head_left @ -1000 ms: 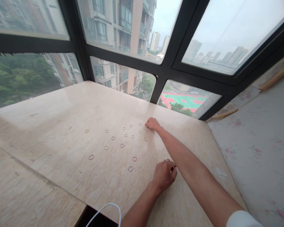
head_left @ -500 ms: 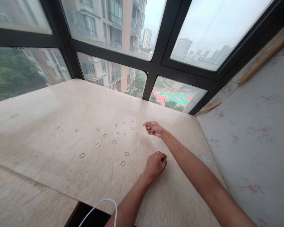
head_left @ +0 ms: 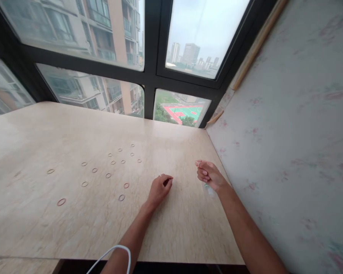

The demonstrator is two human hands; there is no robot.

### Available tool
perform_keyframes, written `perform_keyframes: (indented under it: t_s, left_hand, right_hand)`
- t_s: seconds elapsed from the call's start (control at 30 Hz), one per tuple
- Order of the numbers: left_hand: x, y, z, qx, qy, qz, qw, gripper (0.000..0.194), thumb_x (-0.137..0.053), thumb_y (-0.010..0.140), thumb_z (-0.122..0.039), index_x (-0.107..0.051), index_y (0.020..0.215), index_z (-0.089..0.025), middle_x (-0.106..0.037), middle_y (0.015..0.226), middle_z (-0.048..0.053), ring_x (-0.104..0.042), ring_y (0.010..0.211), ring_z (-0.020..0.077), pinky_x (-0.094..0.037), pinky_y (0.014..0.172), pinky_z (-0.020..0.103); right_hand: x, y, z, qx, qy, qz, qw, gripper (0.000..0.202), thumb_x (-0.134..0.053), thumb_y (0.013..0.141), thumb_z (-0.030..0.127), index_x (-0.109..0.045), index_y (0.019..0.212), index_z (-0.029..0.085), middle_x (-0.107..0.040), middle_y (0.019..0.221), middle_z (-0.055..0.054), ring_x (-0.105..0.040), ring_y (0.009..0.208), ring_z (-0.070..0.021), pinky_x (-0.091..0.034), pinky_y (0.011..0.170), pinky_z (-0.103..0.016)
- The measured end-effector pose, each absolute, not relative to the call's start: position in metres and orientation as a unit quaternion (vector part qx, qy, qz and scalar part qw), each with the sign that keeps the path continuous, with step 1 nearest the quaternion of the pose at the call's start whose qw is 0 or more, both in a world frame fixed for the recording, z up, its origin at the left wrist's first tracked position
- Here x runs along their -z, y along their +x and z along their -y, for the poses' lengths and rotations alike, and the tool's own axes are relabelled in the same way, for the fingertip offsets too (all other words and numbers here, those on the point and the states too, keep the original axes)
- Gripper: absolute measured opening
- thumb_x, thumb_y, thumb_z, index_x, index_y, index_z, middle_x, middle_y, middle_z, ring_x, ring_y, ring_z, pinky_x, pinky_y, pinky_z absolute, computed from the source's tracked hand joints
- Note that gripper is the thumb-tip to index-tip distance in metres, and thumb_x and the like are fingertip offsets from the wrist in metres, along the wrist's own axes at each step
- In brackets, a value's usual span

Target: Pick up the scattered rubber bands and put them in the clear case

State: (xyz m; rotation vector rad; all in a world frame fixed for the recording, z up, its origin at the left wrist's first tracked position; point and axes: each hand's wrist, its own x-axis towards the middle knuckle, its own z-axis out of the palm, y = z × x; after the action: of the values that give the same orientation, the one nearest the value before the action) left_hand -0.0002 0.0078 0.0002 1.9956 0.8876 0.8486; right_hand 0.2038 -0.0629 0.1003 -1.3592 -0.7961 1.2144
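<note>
Since a half second before, the right hand (head_left: 210, 176) has gone across to the right, away from the loose rings, and is now close to the wall (head_left: 274, 114). Nearest of all, a smooth white cord (head_left: 122, 246) bends over the left arm. On the left, the biggest loose rings lie flat: one red ring (head_left: 61, 206), and farther right a purple-gray ring (head_left: 121, 200) with a smaller red ring (head_left: 126, 188) just past it. They are thin, round loops, well apart from any fingers.

The left hand (head_left: 159, 190) lies to the right of them, curled up; I can't tell if its fingertips meet or hold something. The right hand's thumb and pointing finger are pinched on a small pale ring (head_left: 197, 163), with the loop at their tips. Under that hand, partly hidden, is a clear plastic piece (head_left: 209, 192) with a bit of green.

More thin loops, some yellowish, are spread farther off on the left. The worktop (head_left: 174, 228) is shiny tan stone with wiggly lines. Pink flowers dot the wall, and a thick dark window frame (head_left: 149, 76) stands at the far side.
</note>
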Motion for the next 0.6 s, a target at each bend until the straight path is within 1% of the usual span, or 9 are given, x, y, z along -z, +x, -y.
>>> perform_keyframes:
  t_s: [0.13, 0.27, 0.37, 0.47, 0.6]
  left_hand:
    - [-0.001, 0.000, -0.008, -0.335, 0.783, -0.355, 0.387, 0.020, -0.050, 0.084, -0.026, -0.069, 0.085, -0.020, -0.072, 0.085, 0.005, -0.064, 0.079, 0.0186, -0.048, 0.073, 0.031]
    - [-0.002, 0.001, -0.008, -0.341, 0.776, -0.362, 0.388, 0.020, -0.051, 0.083, -0.028, -0.070, 0.085, -0.020, -0.072, 0.086, 0.005, -0.064, 0.079, 0.0185, -0.048, 0.073, 0.031]
    - [-0.004, 0.001, -0.007, -0.348, 0.766, -0.372, 0.393, 0.022, -0.052, 0.084, -0.030, -0.070, 0.085, -0.019, -0.072, 0.085, 0.005, -0.065, 0.078, 0.0184, -0.049, 0.072, 0.031]
    - [-0.005, 0.000, -0.005, -0.351, 0.756, -0.380, 0.400, 0.022, -0.052, 0.084, -0.032, -0.070, 0.086, -0.019, -0.072, 0.085, 0.004, -0.065, 0.078, 0.0179, -0.049, 0.072, 0.030]
    - [-0.004, 0.000, -0.005, -0.355, 0.744, -0.389, 0.411, 0.021, -0.053, 0.084, -0.033, -0.070, 0.086, -0.019, -0.072, 0.086, 0.005, -0.065, 0.079, 0.0181, -0.050, 0.073, 0.030]
  right_hand:
    - [-0.089, 0.245, 0.112, -0.399, -0.664, 0.305, 0.554, 0.037, -0.073, 0.063, 0.048, -0.052, 0.071, 0.019, -0.035, 0.043, 0.013, -0.021, 0.033, -0.0020, -0.018, 0.033, -0.018]
    - [-0.077, 0.269, 0.137, -0.308, -0.732, 0.305, 0.525, 0.037, -0.067, 0.065, 0.052, -0.056, 0.074, 0.018, -0.039, 0.043, 0.011, -0.025, 0.033, -0.0040, -0.019, 0.033, -0.019]
    - [-0.066, 0.274, 0.141, -0.268, -0.768, 0.332, 0.478, 0.031, -0.065, 0.066, 0.047, -0.059, 0.073, 0.018, -0.044, 0.042, 0.009, -0.032, 0.034, -0.0064, -0.023, 0.036, -0.020]
    - [-0.054, 0.275, 0.140, -0.227, -0.792, 0.368, 0.430, 0.022, -0.063, 0.066, 0.040, -0.061, 0.067, 0.017, -0.049, 0.041, 0.006, -0.041, 0.038, -0.0088, -0.027, 0.041, -0.021]
    - [-0.047, 0.278, 0.141, -0.186, -0.810, 0.404, 0.381, 0.020, -0.061, 0.068, 0.037, -0.065, 0.065, 0.018, -0.051, 0.042, 0.005, -0.046, 0.040, -0.0112, -0.030, 0.045, -0.022]
